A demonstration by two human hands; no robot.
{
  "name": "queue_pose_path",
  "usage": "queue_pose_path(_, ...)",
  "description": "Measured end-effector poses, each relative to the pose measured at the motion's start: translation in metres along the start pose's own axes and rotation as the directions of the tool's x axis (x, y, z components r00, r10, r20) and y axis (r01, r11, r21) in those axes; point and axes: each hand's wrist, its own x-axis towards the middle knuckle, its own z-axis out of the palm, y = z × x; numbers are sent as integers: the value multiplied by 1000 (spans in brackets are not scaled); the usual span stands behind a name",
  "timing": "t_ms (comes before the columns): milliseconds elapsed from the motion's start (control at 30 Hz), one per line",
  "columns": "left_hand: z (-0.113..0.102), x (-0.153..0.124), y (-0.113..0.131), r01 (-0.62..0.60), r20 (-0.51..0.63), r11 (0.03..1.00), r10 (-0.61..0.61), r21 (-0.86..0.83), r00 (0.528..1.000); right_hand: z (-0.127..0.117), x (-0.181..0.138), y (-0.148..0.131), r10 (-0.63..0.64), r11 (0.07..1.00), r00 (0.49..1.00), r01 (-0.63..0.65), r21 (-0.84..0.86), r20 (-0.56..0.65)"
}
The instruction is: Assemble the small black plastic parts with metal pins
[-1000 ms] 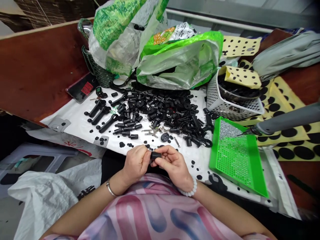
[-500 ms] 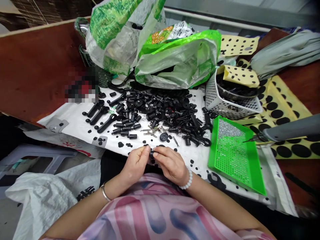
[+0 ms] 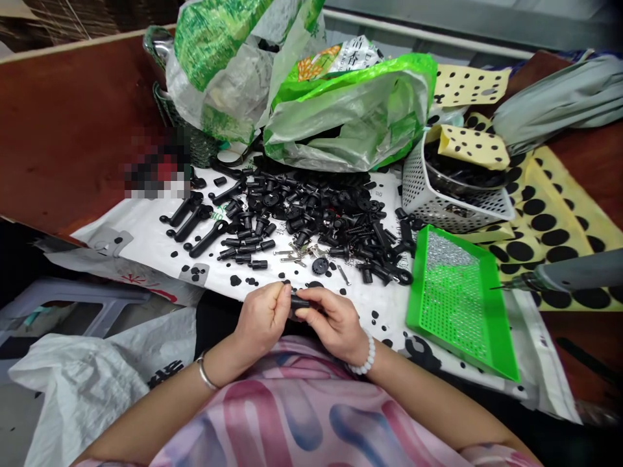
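Observation:
Close to my body, at the table's front edge, my left hand (image 3: 265, 316) is closed on one end of a small black cylindrical plastic part (image 3: 298, 302). The thumb and fingers of my right hand (image 3: 335, 322) pinch the other end of it. Most of the part is covered by my fingers. Just beyond my hands lie a round black disc with holes (image 3: 320, 266), several small metal strips (image 3: 291, 254) and short black plugs (image 3: 246, 249). Behind them spreads a heap of black plastic parts (image 3: 311, 207).
A green perforated tray (image 3: 506, 350) with tiny silvery pieces stands at the right, and the tip of a grey power screwdriver (image 3: 574, 272) points over it. Behind are a white basket (image 3: 413, 181) and green-white plastic bags (image 3: 341, 136). Black handle-like pieces (image 3: 207, 239) lie left.
My right hand has shifted its grip slightly, and more of the black part shows between my hands. The screwdriver at the right has swung a little lower and to the right.

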Motion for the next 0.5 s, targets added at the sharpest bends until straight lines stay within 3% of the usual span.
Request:
queue_pose_path(100, 2, 0, -4, -97, -34, 992, 100, 75, 994, 6, -5, 3, 224, 940, 974, -228, 253, 46)
queue_pose_path(167, 3, 1, -4, -95, -32, 994, 97, 50, 995, 9, -4, 3, 284, 902, 957, -285, 325, 54)
queue_pose_path(333, 1, 5, -8, -9, -41, 996, 5, -90, 999, 5, 5, -5, 197, 964, 980, -197, 181, 18)
queue_pose_path(500, -24, 22, -24, 28, -224, 992, 0, 122, 975, -4, 7, -5, 88, 993, 996, -87, 86, -15)
